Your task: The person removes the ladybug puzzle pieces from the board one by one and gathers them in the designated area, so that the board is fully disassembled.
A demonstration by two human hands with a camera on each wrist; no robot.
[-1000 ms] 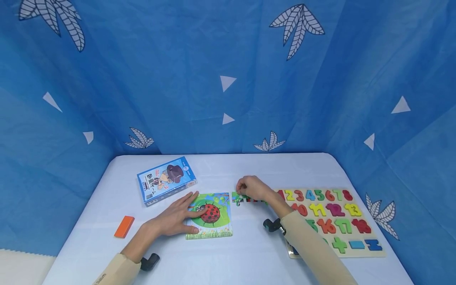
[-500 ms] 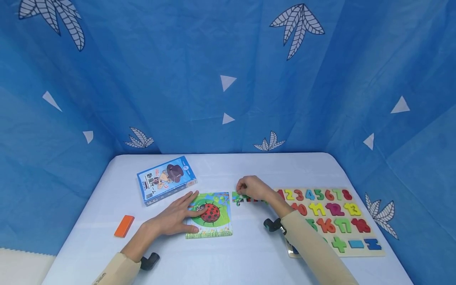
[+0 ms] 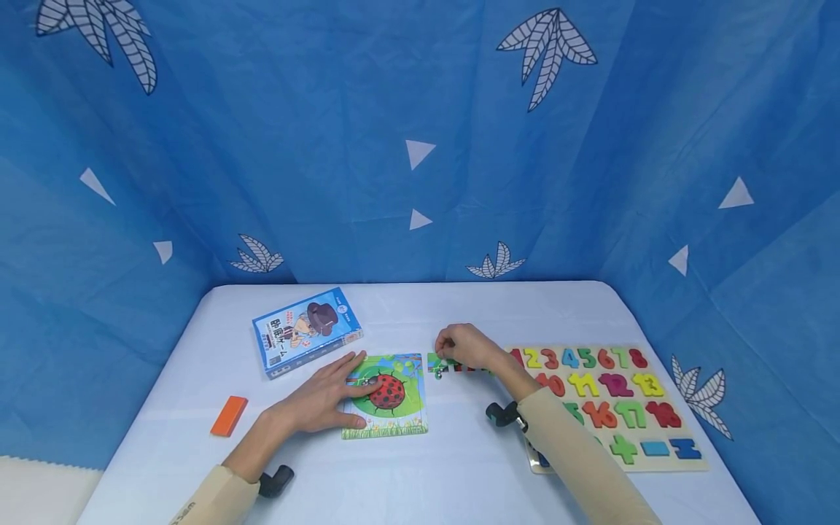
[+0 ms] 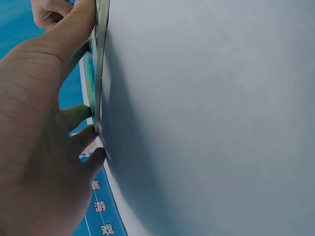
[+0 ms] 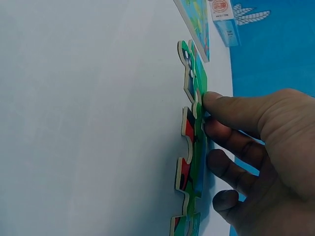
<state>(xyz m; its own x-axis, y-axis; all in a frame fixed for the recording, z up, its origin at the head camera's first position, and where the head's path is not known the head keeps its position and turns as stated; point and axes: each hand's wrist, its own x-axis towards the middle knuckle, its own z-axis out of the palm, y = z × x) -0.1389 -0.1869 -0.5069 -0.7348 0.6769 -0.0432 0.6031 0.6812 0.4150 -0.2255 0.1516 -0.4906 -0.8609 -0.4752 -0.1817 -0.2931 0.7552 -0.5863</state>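
In the head view, my left hand [image 3: 319, 399] rests, fingers spread, on a square ladybird puzzle [image 3: 413, 412], thumb at its lower left. The left wrist view shows the puzzle's thin edge [image 4: 101, 69] beside the left hand [image 4: 47, 113]. My right hand [image 3: 469, 346] is bent over a row of loose puzzle pieces [image 3: 434, 363] just right of the puzzle. In the right wrist view, thumb and forefinger of the right hand [image 5: 261, 152] touch the green part of these red and green pieces [image 5: 182, 172]; the other fingers hang loosely bent.
A blue box [image 3: 305, 332] lies behind my left hand, and an orange block [image 3: 229, 416] lies to its left. The number board [image 3: 682, 465] is at the right, partly under my right forearm. Blue cloth [image 3: 420, 109] rises behind the white table [image 3: 407, 481].
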